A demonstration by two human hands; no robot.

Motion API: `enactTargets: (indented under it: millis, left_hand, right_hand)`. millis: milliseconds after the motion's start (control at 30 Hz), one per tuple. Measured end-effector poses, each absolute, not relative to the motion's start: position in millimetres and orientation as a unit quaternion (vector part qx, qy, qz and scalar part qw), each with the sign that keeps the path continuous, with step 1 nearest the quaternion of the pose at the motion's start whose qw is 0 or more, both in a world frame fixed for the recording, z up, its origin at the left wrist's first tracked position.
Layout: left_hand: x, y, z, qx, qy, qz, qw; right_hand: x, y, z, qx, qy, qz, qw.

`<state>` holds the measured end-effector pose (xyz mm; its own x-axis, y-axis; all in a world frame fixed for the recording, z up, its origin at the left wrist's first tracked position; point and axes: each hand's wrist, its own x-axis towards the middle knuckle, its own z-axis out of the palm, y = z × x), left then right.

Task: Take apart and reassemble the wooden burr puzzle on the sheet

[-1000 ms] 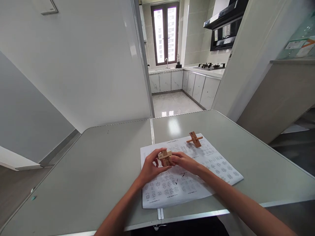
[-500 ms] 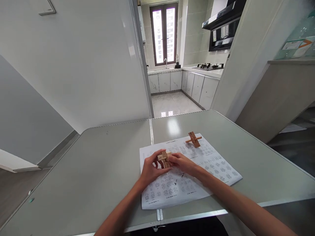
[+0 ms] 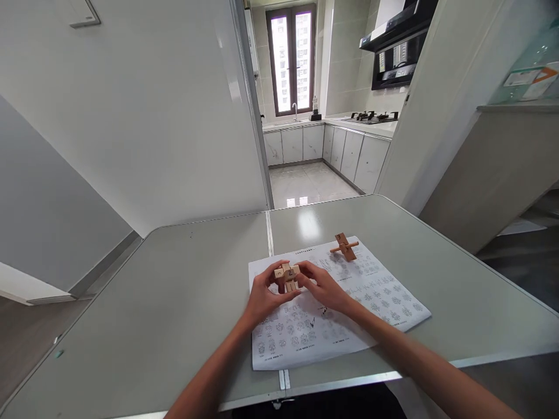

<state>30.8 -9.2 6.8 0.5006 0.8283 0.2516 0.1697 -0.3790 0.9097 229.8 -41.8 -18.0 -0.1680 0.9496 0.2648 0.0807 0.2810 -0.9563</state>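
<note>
A light wooden interlocking puzzle (image 3: 288,273), with dark marks on some block ends, is held above a printed sheet (image 3: 301,343). My left hand (image 3: 266,294) grips it from the left, thumb along its near side. From the right, my right hand (image 3: 321,285) closes its thumb and fingers on the same puzzle. Some of the fingers behind the blocks are hidden. Beyond my right hand, a second wooden puzzle (image 3: 345,247), a darker flat piece crossed by a thin rod, rests on the sheet near its far edge.
The sheet with rows of small diagrams lies on a grey-green folding table (image 3: 196,291) with a metal seam. A white wall (image 3: 174,116) borders the table's far left side. Through the doorway are kitchen cabinets (image 3: 301,142). A plastic bottle (image 3: 533,75) stands on a ledge at right.
The light puzzle has been turned in my hands, so a different marked face now shows toward me. Both hands have shifted their fingers slightly. The darker puzzle stays put.
</note>
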Motion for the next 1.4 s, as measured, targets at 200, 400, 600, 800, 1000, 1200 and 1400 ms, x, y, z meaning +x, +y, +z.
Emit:
enactTargets:
  millis: [200,400,600,800,1000,1200,1400]
  left_hand:
    - [33,-12,11,0.749,0.291,0.355,0.478]
    - [29,-10,11,0.757,0.275,0.337,0.488]
    - [32,-4,4,0.698,0.316,0.355,0.536]
    - [37,4,-3,0.649,0.386,0.414,0.509]
    - [33,6,-8,0.67,0.411,0.364,0.5]
    - [33,6,-11,0.725,0.413,0.326,0.445]
    - [37,0,-11,0.825,0.359,0.264,0.348]
  right_hand:
    - [235,-43,-19,-0.423,-0.673,0.392,0.462]
    - [236,-43,-18,-0.336,-0.557,0.646,0.399]
    - [236,-37,-18,-0.321,-0.466,0.7,0.436]
    - [251,-20,-35,-0.337,-0.254,0.711,0.562]
    - [268,-5,-46,-0.346,-0.228,0.675,0.611]
    - [264,-8,-42,-0.364,-0.262,0.655,0.609]
    - [245,-23,-31,-0.389,-0.362,0.655,0.537]
